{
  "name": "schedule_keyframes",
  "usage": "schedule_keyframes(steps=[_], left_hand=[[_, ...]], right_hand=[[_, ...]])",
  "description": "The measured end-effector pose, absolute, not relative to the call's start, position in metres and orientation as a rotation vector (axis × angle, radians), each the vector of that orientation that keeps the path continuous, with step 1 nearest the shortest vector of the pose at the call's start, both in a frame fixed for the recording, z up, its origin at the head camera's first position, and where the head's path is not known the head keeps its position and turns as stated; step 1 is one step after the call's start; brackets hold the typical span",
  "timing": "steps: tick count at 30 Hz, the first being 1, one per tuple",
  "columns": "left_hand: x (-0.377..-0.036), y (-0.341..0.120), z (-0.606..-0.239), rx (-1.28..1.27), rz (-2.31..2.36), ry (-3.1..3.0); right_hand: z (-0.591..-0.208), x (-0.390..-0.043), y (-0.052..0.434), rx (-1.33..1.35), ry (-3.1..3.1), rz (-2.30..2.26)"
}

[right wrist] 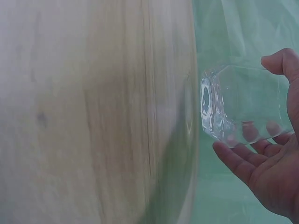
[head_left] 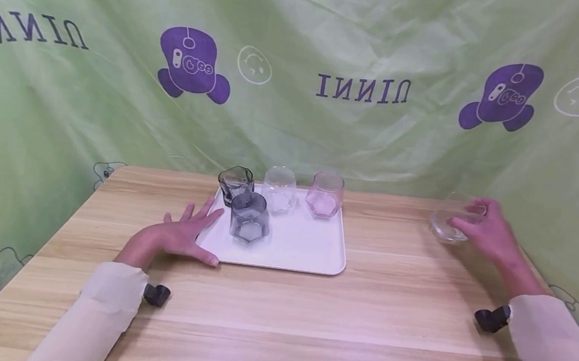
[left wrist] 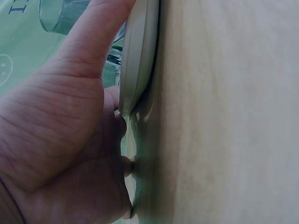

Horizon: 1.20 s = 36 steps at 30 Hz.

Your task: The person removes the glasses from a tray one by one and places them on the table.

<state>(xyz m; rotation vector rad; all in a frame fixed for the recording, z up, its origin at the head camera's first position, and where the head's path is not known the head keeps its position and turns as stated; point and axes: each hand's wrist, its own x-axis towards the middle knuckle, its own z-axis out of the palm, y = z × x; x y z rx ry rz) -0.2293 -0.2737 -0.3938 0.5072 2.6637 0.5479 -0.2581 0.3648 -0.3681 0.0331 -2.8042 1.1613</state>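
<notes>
At far right of the head view, the right hand [head_left: 485,230] curls round a clear glass [head_left: 449,225]; its wrist view shows fingers [right wrist: 243,161] clamped beneath. The left hand [head_left: 183,235], fingers straight, rests at the white tray [head_left: 308,253] on the tabletop [head_left: 306,323].

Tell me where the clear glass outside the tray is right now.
In the head view the clear glass sits at the table's far right edge, gripped by the right hand, well right of the white tray and its pink glass.
</notes>
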Motion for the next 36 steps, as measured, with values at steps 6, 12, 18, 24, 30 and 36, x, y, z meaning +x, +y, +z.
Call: schedule_keyframes(steps=[6,12,18,24,30,36], left_hand=[[-0.229,-0.273,-0.393,0.499,0.551,2.664],[-0.228,-0.273,-0.393,0.497,0.555,2.667],[-0.228,-0.272,-0.394,0.503,0.556,2.670],[-0.228,-0.272,-0.394,0.511,0.564,2.675],[-0.228,-0.272,-0.394,0.511,0.565,2.679],[-0.228,-0.272,-0.394,0.510,0.564,2.680]], right_hand=[[-0.365,-0.261,0.372,-0.023,-2.800,1.182],[-0.366,-0.266,0.381,-0.082,-2.790,1.189],[-0.367,-0.266,0.390,-0.121,-2.792,1.196],[-0.366,-0.263,0.396,-0.147,-2.803,1.161],[-0.366,-0.262,0.400,-0.172,-2.818,1.168],[-0.370,-0.263,0.404,-0.156,-2.825,1.180]])
